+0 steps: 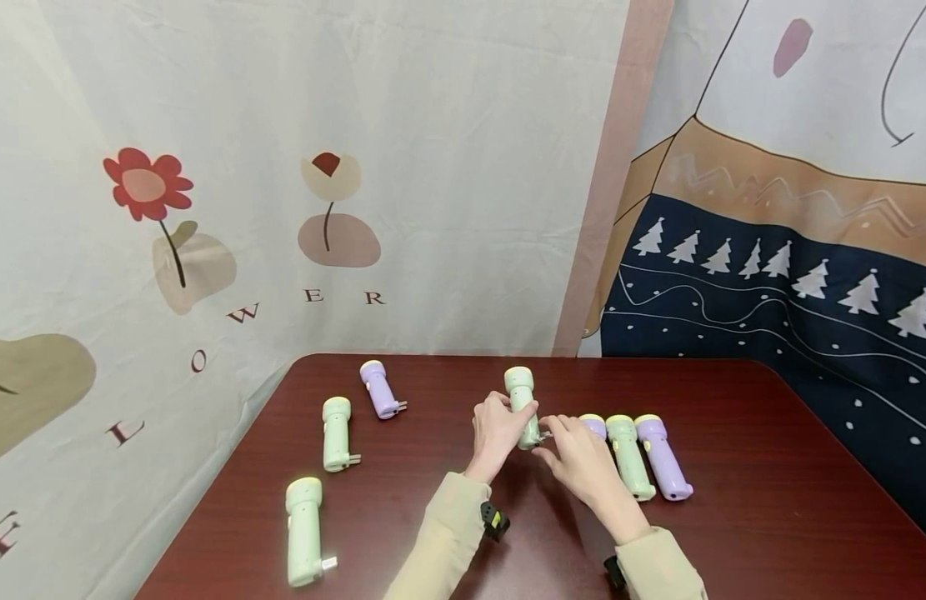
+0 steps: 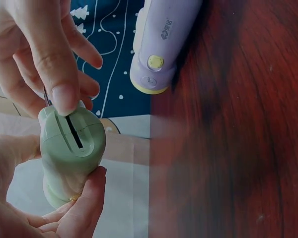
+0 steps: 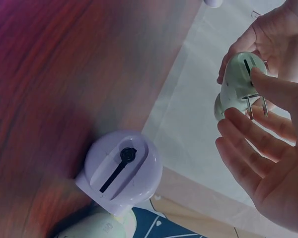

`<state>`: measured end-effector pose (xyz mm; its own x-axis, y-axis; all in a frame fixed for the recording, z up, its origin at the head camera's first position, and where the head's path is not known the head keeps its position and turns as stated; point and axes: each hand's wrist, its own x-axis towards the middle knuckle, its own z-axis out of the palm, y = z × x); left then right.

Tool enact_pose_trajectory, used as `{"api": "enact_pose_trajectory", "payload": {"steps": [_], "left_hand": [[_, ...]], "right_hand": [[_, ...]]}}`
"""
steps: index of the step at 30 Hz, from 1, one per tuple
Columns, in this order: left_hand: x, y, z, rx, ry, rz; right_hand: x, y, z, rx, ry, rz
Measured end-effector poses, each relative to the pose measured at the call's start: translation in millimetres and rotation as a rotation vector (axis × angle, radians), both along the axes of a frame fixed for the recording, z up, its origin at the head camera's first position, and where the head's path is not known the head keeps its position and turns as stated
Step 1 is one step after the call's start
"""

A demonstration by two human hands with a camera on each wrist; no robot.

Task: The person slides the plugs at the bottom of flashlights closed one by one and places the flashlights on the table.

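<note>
My left hand (image 1: 496, 429) grips a pale green flashlight (image 1: 519, 380) above the table, its lamp end pointing away. In the right wrist view, two metal plug prongs (image 3: 249, 107) stick out from the side near its tail. The tail end has a slotted track (image 2: 75, 133). On that track lies the thumb (image 3: 273, 89) of my right hand (image 1: 583, 467); its other fingers reach out fairly straight beside the prongs. Right of that hand lie a green flashlight (image 1: 629, 457) and a purple flashlight (image 1: 663, 458). Another purple flashlight (image 1: 594, 425) is partly hidden behind the hand.
On the left of the dark red table (image 1: 402, 533) lie a purple flashlight (image 1: 378, 390), a green flashlight (image 1: 336, 435) and a nearer green flashlight (image 1: 304, 533), all with plugs sticking out. A printed cloth (image 1: 463, 167) hangs behind the table's back edge.
</note>
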<state>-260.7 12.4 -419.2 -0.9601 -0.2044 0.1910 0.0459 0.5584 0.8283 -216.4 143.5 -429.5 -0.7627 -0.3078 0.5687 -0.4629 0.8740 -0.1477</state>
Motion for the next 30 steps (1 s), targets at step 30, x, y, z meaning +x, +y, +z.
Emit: {"api": "enact_pose_trajectory", "payload": {"steps": [30], "left_hand": [[1.7,3.0,-3.0,-0.003,0.008,0.007]], "right_hand": [[-0.9,-3.8,-2.7,-0.008,0.012,-0.026]]}}
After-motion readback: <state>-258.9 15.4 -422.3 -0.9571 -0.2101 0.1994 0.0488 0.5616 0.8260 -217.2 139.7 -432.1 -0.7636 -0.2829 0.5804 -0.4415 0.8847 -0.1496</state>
